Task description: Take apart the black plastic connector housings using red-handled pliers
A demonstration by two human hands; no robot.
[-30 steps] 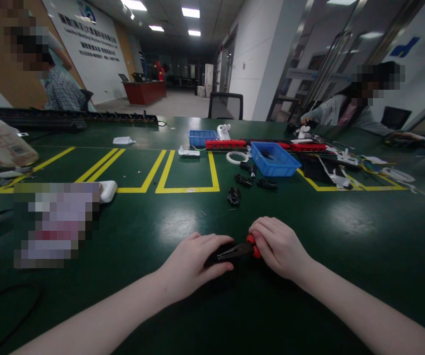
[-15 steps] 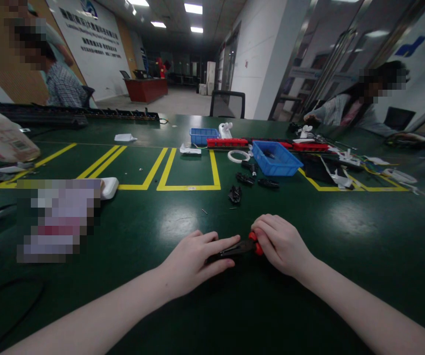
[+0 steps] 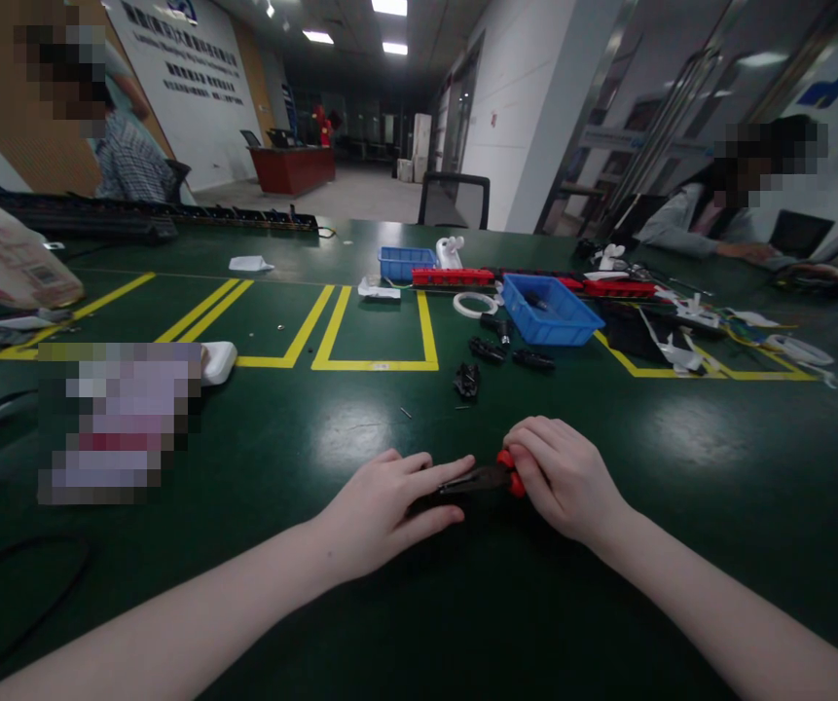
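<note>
Pliers [image 3: 486, 478], gripped at the red handles by the right hand [image 3: 563, 479], nose pointing to 9 o'clock.
Right fingers are wrapped closely around the handles, over the green table [image 3: 462, 633]; at 9 o'clock from the pliers, the left hand [image 3: 379, 514] has thumb and forefinger spread well apart, one either side of the nose tip, and whether its palm holds something I cannot tell; one thin pin [image 3: 405, 413] lies toward 10 o'clock, a crumpled black part [image 3: 466, 381] at 12 and a long black piece [image 3: 533, 359] at 1, while farther out stand a white ring [image 3: 462, 310] at 12 and, near it, a blue tray [image 3: 559, 329] at 1.
</note>
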